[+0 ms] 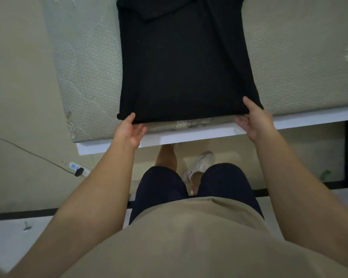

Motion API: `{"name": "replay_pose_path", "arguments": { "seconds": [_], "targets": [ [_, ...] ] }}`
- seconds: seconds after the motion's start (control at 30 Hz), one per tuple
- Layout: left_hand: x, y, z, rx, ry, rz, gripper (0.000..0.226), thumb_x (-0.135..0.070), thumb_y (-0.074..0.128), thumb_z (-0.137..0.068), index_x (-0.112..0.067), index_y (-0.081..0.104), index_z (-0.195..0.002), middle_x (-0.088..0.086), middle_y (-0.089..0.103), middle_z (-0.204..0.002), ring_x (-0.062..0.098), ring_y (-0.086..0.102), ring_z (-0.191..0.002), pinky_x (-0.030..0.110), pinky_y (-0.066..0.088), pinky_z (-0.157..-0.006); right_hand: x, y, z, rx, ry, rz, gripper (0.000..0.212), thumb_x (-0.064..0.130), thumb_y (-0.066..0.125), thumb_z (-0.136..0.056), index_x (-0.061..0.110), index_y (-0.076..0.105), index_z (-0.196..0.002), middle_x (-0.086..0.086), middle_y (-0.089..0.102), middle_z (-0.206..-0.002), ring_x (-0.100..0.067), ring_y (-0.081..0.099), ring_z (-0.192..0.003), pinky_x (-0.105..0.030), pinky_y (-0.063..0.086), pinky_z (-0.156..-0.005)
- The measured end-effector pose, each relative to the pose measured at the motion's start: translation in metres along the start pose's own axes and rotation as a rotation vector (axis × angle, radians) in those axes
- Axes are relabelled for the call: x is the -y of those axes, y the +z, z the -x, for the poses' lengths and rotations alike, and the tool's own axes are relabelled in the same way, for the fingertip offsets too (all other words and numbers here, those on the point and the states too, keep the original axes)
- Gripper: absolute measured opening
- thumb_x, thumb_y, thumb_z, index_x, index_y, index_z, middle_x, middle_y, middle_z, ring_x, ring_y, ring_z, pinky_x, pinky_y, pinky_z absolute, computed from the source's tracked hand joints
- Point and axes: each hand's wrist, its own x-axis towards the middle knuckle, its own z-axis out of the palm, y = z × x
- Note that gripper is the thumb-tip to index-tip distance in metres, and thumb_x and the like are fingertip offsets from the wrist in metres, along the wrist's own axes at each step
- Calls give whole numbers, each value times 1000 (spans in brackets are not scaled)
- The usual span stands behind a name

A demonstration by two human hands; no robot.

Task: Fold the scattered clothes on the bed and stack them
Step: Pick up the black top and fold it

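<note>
While the left hand [130, 130] and right hand [254, 122] each pinch a hem corner of the black garment [181, 67], spread flat at the bed's [289, 67] front edge, an uneven lift could skew the fold.

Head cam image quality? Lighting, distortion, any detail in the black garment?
Head view: dim, flat light, no glare; wide-angle lens bows the bed frame; garment is near-solid black, folds barely readable; left hand and right hand pinching its hem are reasonably sharp.
</note>
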Motion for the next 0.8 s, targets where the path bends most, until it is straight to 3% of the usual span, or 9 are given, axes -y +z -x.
{"name": "replay_pose_path", "arguments": {
  "seconds": [0.1, 0.2, 0.33, 0.47, 0.67, 0.8],
  "targets": [
    [5, -7, 26, -97, 107, 78, 28, -12, 57, -98, -8, 58, -126, 8, 69, -113, 18, 68, -95, 32, 57, -87, 6, -14, 27, -29, -61, -33, 38, 23, 77, -88, 19, 57, -120, -6, 64, -123, -25, 67, -104, -30, 61, -77],
    [8, -9, 57, -217, 215, 157, 27, -4, 61, -86, -7, 64, -113, 10, 72, -105, 22, 71, -93, 30, 60, -60, 11, -27, 56, -50, -99, -62, 38, 18, 75, -88, 14, 59, -122, -8, 66, -119, -25, 68, -101, -27, 59, -69],
    [13, 7, 106, -314, 329, 286, 20, 5, 56, -77, -5, 64, -93, 12, 72, -93, 25, 72, -80, 33, 60, -59, 26, -45, 92, -53, -137, -116, 24, 18, 71, -89, 15, 62, -111, -8, 69, -112, -22, 68, -92, -25, 55, -62],
    [-9, 35, 133, -210, 346, 331, 15, 7, 52, -82, 1, 62, -92, 14, 68, -89, 26, 70, -81, 33, 60, -61, 58, -44, 105, -20, -190, -170, 21, 18, 69, -90, 15, 60, -108, -8, 69, -110, -19, 68, -85, -25, 54, -60],
    [-87, 81, 132, -44, 343, 215, 23, -1, 59, -92, 3, 58, -115, 17, 67, -97, 25, 70, -84, 31, 60, -58, 130, 2, 85, 22, -161, -273, 18, 14, 62, -97, 3, 59, -111, -14, 66, -101, -17, 67, -69, -21, 53, -57],
    [-144, 111, 121, 25, 280, 195, 24, -6, 58, -95, 0, 58, -119, 20, 69, -103, 27, 72, -86, 34, 60, -55, 181, 47, 77, -30, -123, -339, 22, 17, 60, -99, 1, 59, -114, -17, 67, -105, -24, 70, -88, -22, 58, -61]
  ]
}}
